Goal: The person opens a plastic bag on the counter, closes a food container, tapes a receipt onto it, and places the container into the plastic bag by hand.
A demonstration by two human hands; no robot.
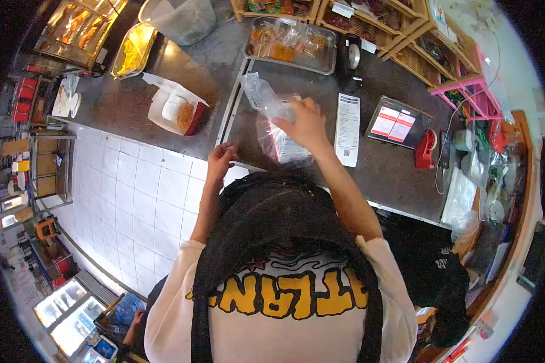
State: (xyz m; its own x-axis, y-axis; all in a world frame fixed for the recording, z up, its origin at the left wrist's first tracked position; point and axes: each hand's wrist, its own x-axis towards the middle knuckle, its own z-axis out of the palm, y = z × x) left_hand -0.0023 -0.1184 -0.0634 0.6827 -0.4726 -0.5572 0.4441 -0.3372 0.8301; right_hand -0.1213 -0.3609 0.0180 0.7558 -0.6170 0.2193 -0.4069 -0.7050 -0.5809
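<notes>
On the counter in front of me lies a clear plastic bag (264,138) with a white and red packet inside. My right hand (306,126) is over its upper part, with fingers closed on the plastic. The bag's loose end (259,88) sticks out to the upper left. My left hand (220,160) is at the counter's front edge, left of the bag and apart from it. Its fingers are loosely bent and apart, and I see nothing in them. A long printed receipt (347,130) lies right of my right hand.
To the left, an open paper box (177,109) holds rice and a fried piece. Behind are a metal tray (326,59) with bagged food, a yellow-filled tray (134,51) and a plastic tub (184,24). A tablet (396,123) and red tape dispenser (425,150) stand right.
</notes>
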